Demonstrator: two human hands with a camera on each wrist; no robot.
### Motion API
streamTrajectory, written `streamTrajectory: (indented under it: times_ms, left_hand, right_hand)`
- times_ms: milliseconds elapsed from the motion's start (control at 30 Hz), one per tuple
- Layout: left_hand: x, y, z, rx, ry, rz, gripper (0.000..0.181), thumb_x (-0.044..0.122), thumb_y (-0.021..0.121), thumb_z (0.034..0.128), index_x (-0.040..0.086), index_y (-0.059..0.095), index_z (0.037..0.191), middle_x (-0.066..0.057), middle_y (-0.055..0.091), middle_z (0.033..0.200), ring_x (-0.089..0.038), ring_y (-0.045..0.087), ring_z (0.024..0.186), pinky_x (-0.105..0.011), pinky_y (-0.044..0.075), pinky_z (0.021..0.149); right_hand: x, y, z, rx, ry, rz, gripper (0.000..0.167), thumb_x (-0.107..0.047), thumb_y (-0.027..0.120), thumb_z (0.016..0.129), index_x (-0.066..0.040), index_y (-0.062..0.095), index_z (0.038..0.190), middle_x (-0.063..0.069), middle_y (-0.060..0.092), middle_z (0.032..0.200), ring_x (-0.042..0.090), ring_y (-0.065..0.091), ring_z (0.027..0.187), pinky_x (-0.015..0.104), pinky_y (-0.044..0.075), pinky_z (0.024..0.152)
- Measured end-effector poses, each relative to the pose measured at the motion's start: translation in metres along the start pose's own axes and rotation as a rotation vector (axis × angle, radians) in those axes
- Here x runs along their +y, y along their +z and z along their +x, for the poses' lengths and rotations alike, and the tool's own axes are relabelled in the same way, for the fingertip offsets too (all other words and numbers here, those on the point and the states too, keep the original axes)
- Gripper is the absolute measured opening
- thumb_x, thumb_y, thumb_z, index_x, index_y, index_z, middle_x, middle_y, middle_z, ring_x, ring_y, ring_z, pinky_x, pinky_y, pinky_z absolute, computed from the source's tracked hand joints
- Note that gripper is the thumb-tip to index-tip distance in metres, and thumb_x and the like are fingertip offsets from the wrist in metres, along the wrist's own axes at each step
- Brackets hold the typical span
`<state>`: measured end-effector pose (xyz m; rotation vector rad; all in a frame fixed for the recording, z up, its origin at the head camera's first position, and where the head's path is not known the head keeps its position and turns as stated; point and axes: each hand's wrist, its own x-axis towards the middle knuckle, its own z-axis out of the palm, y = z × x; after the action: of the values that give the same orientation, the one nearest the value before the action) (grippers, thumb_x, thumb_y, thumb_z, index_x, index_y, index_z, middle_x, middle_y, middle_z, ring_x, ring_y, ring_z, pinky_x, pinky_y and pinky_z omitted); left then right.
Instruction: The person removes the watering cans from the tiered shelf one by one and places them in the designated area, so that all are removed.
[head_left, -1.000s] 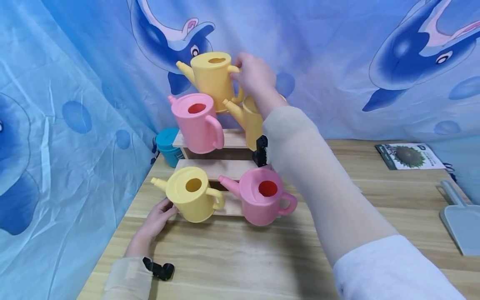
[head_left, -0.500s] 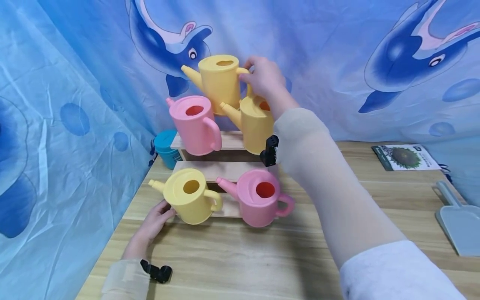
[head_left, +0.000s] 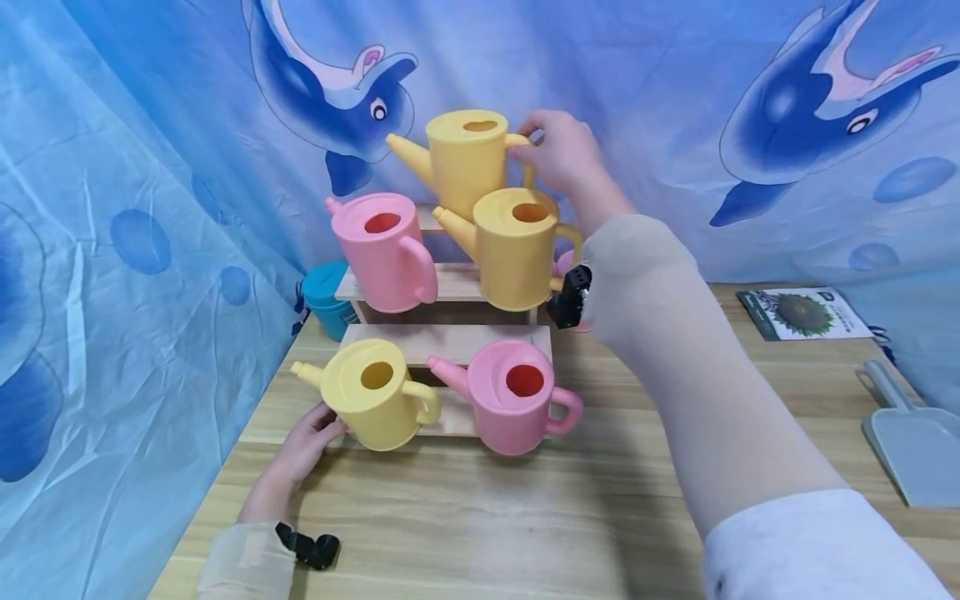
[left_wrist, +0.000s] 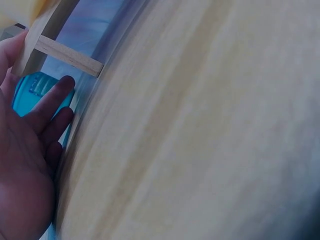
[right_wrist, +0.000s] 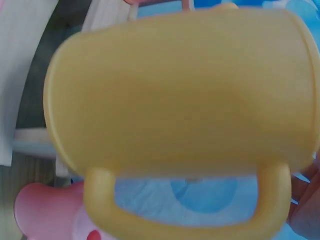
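My right hand (head_left: 566, 154) pinches the handle of a yellow watering can (head_left: 467, 162) at the top of a tiered wooden stand (head_left: 442, 340). Its base is hidden behind a second yellow watering can (head_left: 516, 254), on the tier below, which fills most of the right wrist view. Left of that one is a pink watering can (head_left: 382, 254). A paler yellow watering can (head_left: 372, 396) and a darker pink watering can (head_left: 512, 400) occupy the lowest tier. My left hand (head_left: 306, 446) grips the stand's lower left end; in the left wrist view the thumb touches the wood while other fingers hang loose.
Behind the stand's left side is a teal tub (head_left: 327, 296). Another pink object (head_left: 564, 262) shows partly behind my right wrist. On the table's right lie a seed packet (head_left: 806, 313) and a grey dustpan (head_left: 915, 446). A blue dolphin-print curtain (head_left: 637, 67) hangs behind.
My right hand has moved to the right with the top yellow watering can, uncovering more of the yellow one below it. My left hand has stayed at the stand.
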<state>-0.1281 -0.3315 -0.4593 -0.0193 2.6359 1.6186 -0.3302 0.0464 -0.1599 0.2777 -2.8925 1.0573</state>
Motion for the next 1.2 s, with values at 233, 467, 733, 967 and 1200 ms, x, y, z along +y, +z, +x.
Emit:
streamTrajectory:
  times_ms: [233, 467, 733, 967, 1200]
  left_hand:
    - [-0.002, 0.000, 0.000, -0.002, -0.015, 0.000, 0.055, 0.022, 0.055, 0.0938, -0.003, 0.038, 0.139, -0.028, 0.029, 0.145, -0.043, 0.022, 0.134, -0.057, 0.019, 0.105]
    - [-0.004, 0.000, 0.001, -0.006, -0.009, -0.002, 0.055, 0.025, 0.056, 0.0941, -0.002, 0.038, 0.139, -0.027, 0.029, 0.145, -0.043, 0.022, 0.134, -0.057, 0.019, 0.105]
    - [-0.002, 0.000, 0.001, -0.006, 0.003, 0.009, 0.054, 0.024, 0.055, 0.0945, -0.001, 0.038, 0.140, -0.027, 0.029, 0.145, -0.042, 0.021, 0.134, -0.056, 0.019, 0.105]
    - [0.002, 0.000, 0.002, -0.020, -0.015, 0.022, 0.058, 0.027, 0.054, 0.0949, 0.001, 0.034, 0.143, -0.026, 0.026, 0.147, -0.043, 0.019, 0.135, -0.058, 0.018, 0.105]
    - [0.004, -0.002, 0.000, -0.028, -0.050, 0.024, 0.059, 0.026, 0.054, 0.0952, 0.000, 0.031, 0.144, -0.027, 0.025, 0.148, -0.043, 0.019, 0.135, -0.059, 0.019, 0.105]
  right_hand:
    - [0.029, -0.012, -0.002, 0.020, -0.003, 0.112, 0.044, -0.040, 0.055, 0.092, -0.020, 0.051, 0.131, 0.002, 0.050, 0.128, 0.019, 0.051, 0.107, 0.033, 0.045, 0.087]
    - [0.044, -0.014, -0.001, 0.031, 0.008, 0.261, 0.043, -0.035, 0.058, 0.091, -0.017, 0.051, 0.129, 0.003, 0.046, 0.119, 0.018, 0.051, 0.102, 0.032, 0.049, 0.085]
    - [0.056, -0.020, -0.003, 0.074, 0.005, 0.290, 0.037, -0.032, 0.055, 0.093, -0.014, 0.052, 0.125, 0.002, 0.048, 0.109, 0.017, 0.052, 0.099, 0.031, 0.051, 0.082]
    - [0.072, -0.028, -0.009, 0.121, -0.019, 0.318, 0.033, -0.029, 0.051, 0.095, -0.011, 0.050, 0.122, 0.000, 0.050, 0.102, 0.016, 0.051, 0.096, 0.033, 0.049, 0.084]
    - [0.092, -0.036, -0.014, 0.188, -0.012, 0.339, 0.029, -0.030, 0.050, 0.095, -0.013, 0.049, 0.119, -0.001, 0.049, 0.103, 0.013, 0.050, 0.095, 0.032, 0.047, 0.083]
